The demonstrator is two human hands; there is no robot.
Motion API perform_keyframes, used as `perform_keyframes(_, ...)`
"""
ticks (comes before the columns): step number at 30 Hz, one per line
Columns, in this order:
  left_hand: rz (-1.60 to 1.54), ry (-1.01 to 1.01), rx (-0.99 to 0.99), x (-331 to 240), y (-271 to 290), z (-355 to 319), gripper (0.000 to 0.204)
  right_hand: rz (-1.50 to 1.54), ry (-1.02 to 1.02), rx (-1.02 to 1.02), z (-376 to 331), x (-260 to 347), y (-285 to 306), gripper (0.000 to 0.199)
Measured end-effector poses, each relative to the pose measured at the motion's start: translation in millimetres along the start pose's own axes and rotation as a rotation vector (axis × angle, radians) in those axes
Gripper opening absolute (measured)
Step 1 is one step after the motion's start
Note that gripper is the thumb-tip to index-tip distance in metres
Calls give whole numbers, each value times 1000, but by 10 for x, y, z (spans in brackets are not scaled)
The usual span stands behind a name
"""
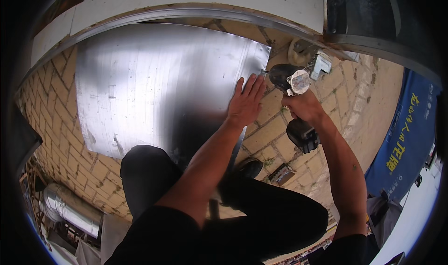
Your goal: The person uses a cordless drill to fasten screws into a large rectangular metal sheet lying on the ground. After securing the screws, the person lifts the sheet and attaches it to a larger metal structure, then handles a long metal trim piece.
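A broad, four-sided sheet of shiny silver metal lies over tan brick paving in front of the person. The left grip, a bare hand, is laid palm down on the sheet near its right edge, fingers extended and holding nothing; the sheet is directly beneath it. The right grip, also bare, is closed around the handle of a black cordless drill with a pale round plate at its rear. The drill's body sits just above that hand and its bulky black base below it. Its front end points left at the sheet's right edge, just beside the left grip's fingertips; whether the tip touches the metal cannot be told. The sheet is thus to the left of the right grip.

A dark-trousered knee overlaps the sheet's near edge. A small dark rectangular box lies on the paving below the drill's base, and a pale grey angular piece lies just right of the drill. Farther right hangs a blue banner with yellow characters.
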State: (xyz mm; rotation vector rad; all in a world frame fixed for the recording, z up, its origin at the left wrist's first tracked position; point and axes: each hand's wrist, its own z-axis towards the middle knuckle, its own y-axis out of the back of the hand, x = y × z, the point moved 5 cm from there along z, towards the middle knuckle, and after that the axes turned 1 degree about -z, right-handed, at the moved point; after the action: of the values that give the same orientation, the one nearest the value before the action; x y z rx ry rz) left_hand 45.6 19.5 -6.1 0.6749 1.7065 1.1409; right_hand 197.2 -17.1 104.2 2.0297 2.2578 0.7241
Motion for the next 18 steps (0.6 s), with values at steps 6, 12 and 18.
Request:
perform_keyframes(6,-37,-6,-18,-71,19,97,73,-196,150,-167,7,47,28,31)
perform_keyframes(12,-141,-43,-47,1,64,132,74,32,105,-180,151,-340,22,27)
perform_keyframes(18,-111,8,20,45,-25,-46,78,390,109,-10,-354,-415,-55,24)
